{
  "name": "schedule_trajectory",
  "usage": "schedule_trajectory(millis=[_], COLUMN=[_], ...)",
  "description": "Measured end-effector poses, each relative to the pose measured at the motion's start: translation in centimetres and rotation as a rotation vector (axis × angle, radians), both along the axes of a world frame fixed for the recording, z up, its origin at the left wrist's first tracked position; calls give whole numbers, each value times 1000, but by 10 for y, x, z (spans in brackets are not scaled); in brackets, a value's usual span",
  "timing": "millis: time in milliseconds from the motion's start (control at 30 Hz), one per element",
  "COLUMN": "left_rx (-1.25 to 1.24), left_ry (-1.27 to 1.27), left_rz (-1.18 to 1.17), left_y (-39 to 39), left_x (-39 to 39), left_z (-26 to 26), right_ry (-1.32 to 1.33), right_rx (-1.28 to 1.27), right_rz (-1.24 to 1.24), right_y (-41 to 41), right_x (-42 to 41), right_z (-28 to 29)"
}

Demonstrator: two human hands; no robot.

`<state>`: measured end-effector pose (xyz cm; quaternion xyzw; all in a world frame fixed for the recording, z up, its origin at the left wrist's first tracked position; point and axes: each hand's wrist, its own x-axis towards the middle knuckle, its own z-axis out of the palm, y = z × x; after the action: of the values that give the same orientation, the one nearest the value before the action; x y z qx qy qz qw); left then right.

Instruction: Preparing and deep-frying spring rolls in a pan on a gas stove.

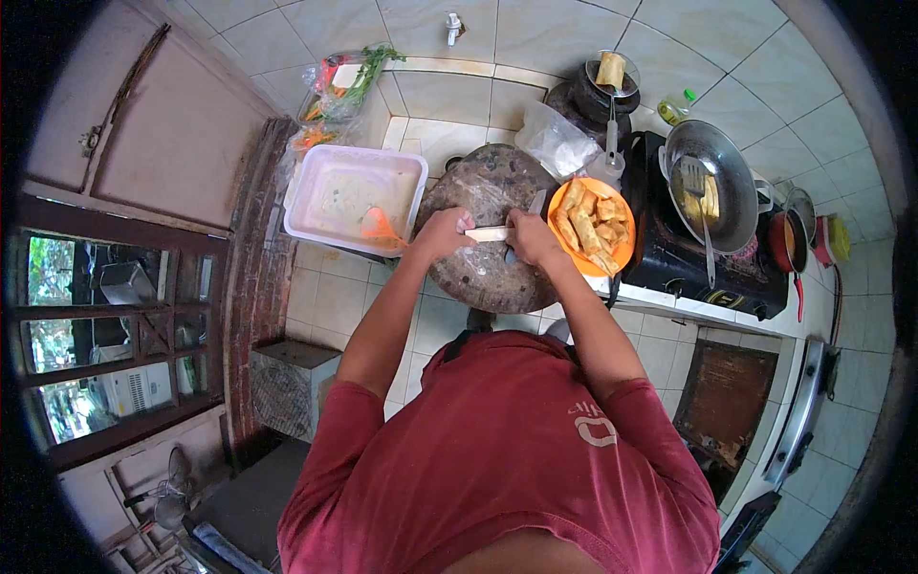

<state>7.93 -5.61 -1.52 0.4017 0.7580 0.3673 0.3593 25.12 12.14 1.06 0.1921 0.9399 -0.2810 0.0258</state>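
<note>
My left hand (446,233) and my right hand (532,235) grip the two ends of a slim pale roll (489,234), which looks like an uncooked wrapper roll. They hold it level, over a thick round chopping block (495,283) with a stained, worn top. Whitish smears mark the block beyond my fingers. A metal blade (538,201) shows just past my right hand, and its other end is hidden. Close by on the right, an orange plate (626,247) bears several golden fried rolls (589,228). To the left stands a pale plastic tub (292,215) with whitish batter and an orange scoop (382,227).
On the right, a gas stove (652,265) carries a wok (739,222) with a spatula (696,183) and frying rolls (710,197). A strainer (612,129) with one roll rests on a dark pot (602,104). Beyond are a plastic bag (552,140), oil bottle (674,109) and bagged vegetables (348,90).
</note>
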Motion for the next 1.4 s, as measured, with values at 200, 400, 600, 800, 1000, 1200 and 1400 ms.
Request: schedule_trajectory(millis=[200, 400, 600, 800, 1000, 1200, 1400], left_rx=[47, 93, 265, 323, 461, 701, 927], left_ry=[-174, -639, -793, -945, -1002, -1209, -1321], left_rz=[1, 228, 336, 385, 418, 753, 1007], left_y=[-5, -11, -9, 11, 33, 42, 36], left_x=[-4, 3, 10, 43, 85, 138, 164], left_z=[18, 42, 56, 96, 116, 102, 118], right_ry=[64, 208, 312, 466, 567, 626, 509], right_rx=[-256, -847, -1162, -1224, -1149, -1078, -1067], right_rz=[-39, -157, -448, -572, -592, -517, -246], right_y=[7, 3, -10, -18, -14, -31, -47], right_x=[6, 14, 27, 56, 81, 91, 98], right_z=[1, 5, 37, 82, 101, 104, 92])
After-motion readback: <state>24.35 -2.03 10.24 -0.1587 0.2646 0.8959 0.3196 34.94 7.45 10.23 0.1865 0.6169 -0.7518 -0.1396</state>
